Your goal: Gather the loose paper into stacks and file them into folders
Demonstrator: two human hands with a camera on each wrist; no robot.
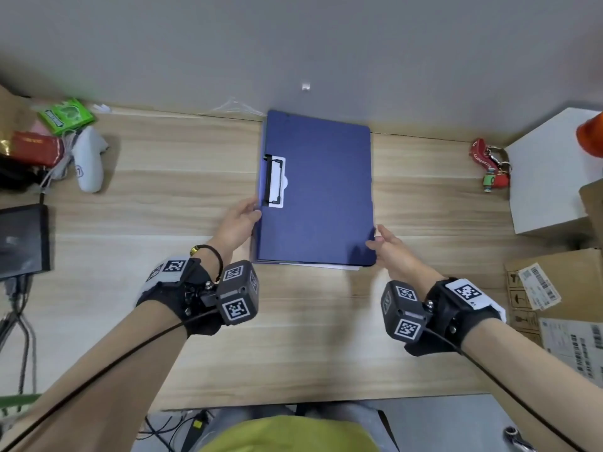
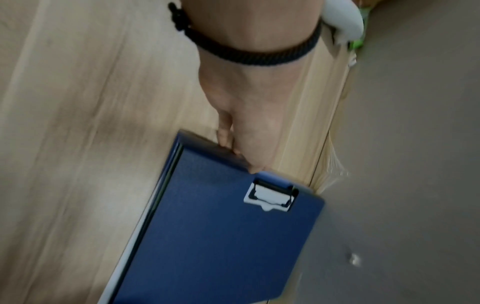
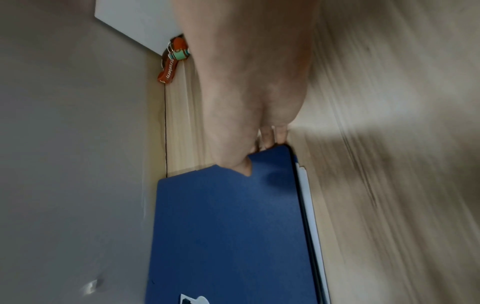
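Observation:
A closed blue folder (image 1: 319,197) lies on the wooden desk (image 1: 163,207), its far end against the grey wall. A black-and-white clip (image 1: 275,182) sits on its left edge. White paper (image 1: 326,266) peeks out along its near edge. My left hand (image 1: 253,212) holds the left edge just below the clip (image 2: 271,197), fingers curled at the edge of the folder (image 2: 221,236). My right hand (image 1: 375,239) pinches the near right corner, thumb on top of the cover (image 3: 228,226). Paper edges (image 3: 309,205) show beside the cover.
A white controller (image 1: 88,161), a green packet (image 1: 65,115) and a dark tablet (image 1: 23,239) lie at the left. A red keychain (image 1: 489,164), a white box (image 1: 551,171) and cardboard boxes (image 1: 554,305) crowd the right. Bare desk lies between my forearms.

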